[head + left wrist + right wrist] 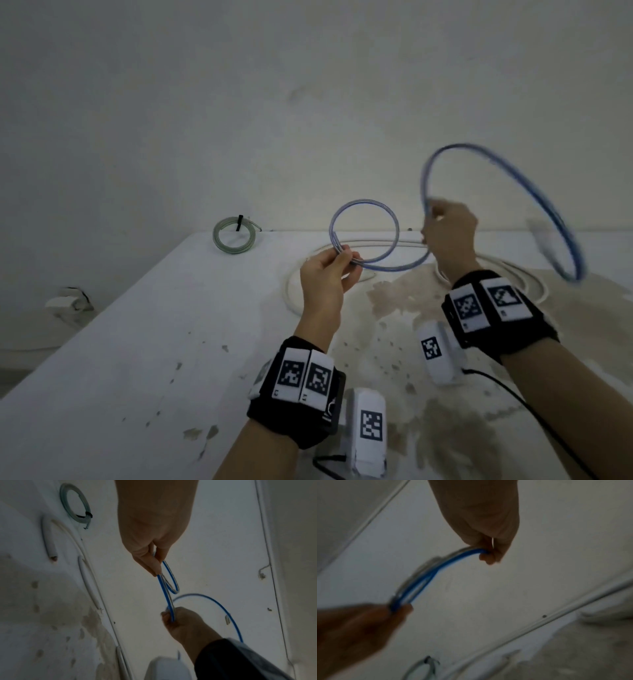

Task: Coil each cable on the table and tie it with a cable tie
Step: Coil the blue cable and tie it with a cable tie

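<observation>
A blue-and-silver cable (394, 226) hangs in the air above the white table (144, 342). My left hand (330, 270) pinches a small finished loop of it between thumb and fingers (150, 563). My right hand (445, 229) grips the same cable (440, 566) farther along, and a large blurred loop (534, 192) swings up and to its right. The stretch between the two hands curves low over the table. At the table's far left lies a greenish coiled cable (234, 236), bound with a black cable tie (239, 222).
A long white cable (359, 245) lies in wide curves on the table under both hands. The table is stained brown at the right (411, 301). A wall stands right behind the table's far edge. Black leads run from my wrist cameras.
</observation>
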